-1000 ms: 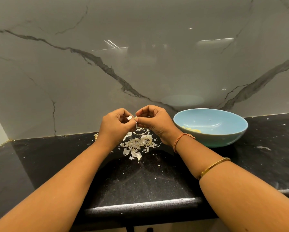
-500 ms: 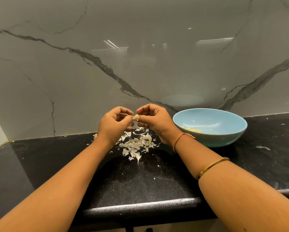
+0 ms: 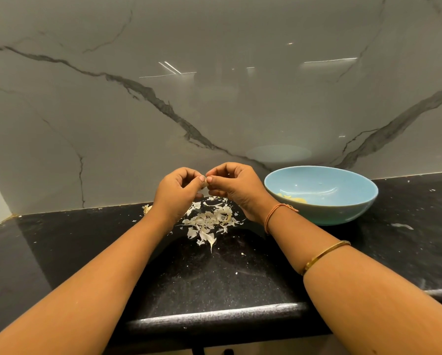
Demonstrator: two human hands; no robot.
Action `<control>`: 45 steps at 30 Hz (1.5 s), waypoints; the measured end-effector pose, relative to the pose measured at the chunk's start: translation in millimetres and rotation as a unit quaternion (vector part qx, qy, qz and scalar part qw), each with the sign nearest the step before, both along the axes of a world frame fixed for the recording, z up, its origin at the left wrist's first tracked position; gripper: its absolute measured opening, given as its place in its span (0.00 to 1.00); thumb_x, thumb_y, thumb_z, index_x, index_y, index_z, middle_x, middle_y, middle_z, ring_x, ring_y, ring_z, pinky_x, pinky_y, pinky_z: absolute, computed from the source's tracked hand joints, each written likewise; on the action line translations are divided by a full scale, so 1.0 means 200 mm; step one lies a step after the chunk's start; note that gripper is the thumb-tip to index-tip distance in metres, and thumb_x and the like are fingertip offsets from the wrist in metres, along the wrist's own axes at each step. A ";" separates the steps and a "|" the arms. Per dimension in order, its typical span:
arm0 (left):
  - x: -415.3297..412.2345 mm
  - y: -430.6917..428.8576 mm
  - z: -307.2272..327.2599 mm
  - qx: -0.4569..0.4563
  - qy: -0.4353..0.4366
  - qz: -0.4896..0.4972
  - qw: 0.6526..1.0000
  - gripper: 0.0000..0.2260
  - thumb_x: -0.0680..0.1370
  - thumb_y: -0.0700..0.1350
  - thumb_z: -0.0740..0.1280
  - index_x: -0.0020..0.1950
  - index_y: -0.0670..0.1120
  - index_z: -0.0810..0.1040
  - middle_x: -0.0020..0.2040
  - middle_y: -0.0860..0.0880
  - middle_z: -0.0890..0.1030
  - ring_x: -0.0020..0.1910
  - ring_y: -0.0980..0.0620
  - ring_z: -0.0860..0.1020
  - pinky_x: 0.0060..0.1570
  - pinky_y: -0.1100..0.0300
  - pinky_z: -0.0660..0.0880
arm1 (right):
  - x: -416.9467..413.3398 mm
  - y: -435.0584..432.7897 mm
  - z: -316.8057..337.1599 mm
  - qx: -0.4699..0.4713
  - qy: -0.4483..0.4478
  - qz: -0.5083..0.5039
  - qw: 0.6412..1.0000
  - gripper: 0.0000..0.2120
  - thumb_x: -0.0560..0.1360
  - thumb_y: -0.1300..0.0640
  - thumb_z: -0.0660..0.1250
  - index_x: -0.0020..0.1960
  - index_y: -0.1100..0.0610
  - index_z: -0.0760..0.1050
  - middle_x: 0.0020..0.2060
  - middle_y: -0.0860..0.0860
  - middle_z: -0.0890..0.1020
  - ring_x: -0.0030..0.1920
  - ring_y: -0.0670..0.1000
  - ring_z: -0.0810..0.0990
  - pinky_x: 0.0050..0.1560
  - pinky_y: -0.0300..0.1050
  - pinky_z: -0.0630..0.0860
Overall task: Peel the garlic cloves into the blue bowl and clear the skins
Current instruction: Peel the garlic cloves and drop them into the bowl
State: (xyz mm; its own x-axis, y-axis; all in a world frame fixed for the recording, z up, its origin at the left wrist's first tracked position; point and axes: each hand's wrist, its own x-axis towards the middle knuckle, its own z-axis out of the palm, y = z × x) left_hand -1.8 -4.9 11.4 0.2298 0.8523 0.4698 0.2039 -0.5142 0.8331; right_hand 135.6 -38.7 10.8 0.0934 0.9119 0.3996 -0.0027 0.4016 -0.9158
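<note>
My left hand (image 3: 177,192) and my right hand (image 3: 236,188) meet above the black counter, fingertips together, both pinching one small pale garlic clove (image 3: 205,185) that is mostly hidden between them. Directly below lies a loose pile of white garlic skins (image 3: 209,221). The blue bowl (image 3: 343,213) stands just right of my right wrist, with a few peeled yellowish cloves (image 3: 294,199) at its bottom left.
A small garlic piece (image 3: 146,208) lies behind my left wrist near the wall. Marble backsplash (image 3: 214,98) rises right behind the hands. Skin flecks (image 3: 402,226) dot the black counter (image 3: 214,278) to the right of the bowl. The counter's front edge (image 3: 214,316) runs under my forearms.
Both hands stay in place over the skins; the fingertips have closed tighter together round the clove, hiding more of it.
</note>
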 end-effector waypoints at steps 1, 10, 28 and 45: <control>0.00 0.00 0.00 -0.014 -0.008 -0.002 1.000 0.05 0.79 0.40 0.64 0.44 0.45 0.77 0.42 0.47 0.80 0.33 0.57 0.79 0.29 0.72 0.72 | 0.00 0.00 0.00 0.001 -0.001 0.002 1.000 0.04 0.73 0.68 0.68 0.47 0.67 0.77 0.38 0.55 0.79 0.37 0.47 0.79 0.39 0.36 0.79; 0.02 0.01 0.00 -0.103 -0.070 -0.034 0.992 0.05 0.80 0.39 0.62 0.46 0.42 0.76 0.40 0.45 0.79 0.34 0.57 0.78 0.32 0.71 0.74 | -0.01 0.00 0.00 0.009 -0.018 0.001 1.000 0.05 0.72 0.70 0.68 0.44 0.62 0.76 0.40 0.56 0.79 0.42 0.50 0.79 0.44 0.42 0.80; -0.01 0.03 -0.01 -0.051 -0.106 -0.001 0.993 0.04 0.78 0.37 0.65 0.44 0.44 0.76 0.40 0.46 0.81 0.36 0.54 0.81 0.40 0.64 0.80 | -0.01 0.00 0.00 -0.017 -0.013 -0.006 1.000 0.04 0.70 0.71 0.69 0.41 0.65 0.75 0.35 0.56 0.79 0.36 0.49 0.79 0.40 0.38 0.81; -0.01 0.00 -0.01 0.052 0.077 0.042 0.995 0.07 0.76 0.40 0.66 0.41 0.49 0.82 0.36 0.47 0.81 0.35 0.54 0.78 0.38 0.54 0.77 | 0.01 0.01 0.00 0.008 -0.064 -0.074 0.995 0.07 0.70 0.71 0.70 0.43 0.61 0.77 0.38 0.54 0.80 0.41 0.49 0.80 0.44 0.39 0.80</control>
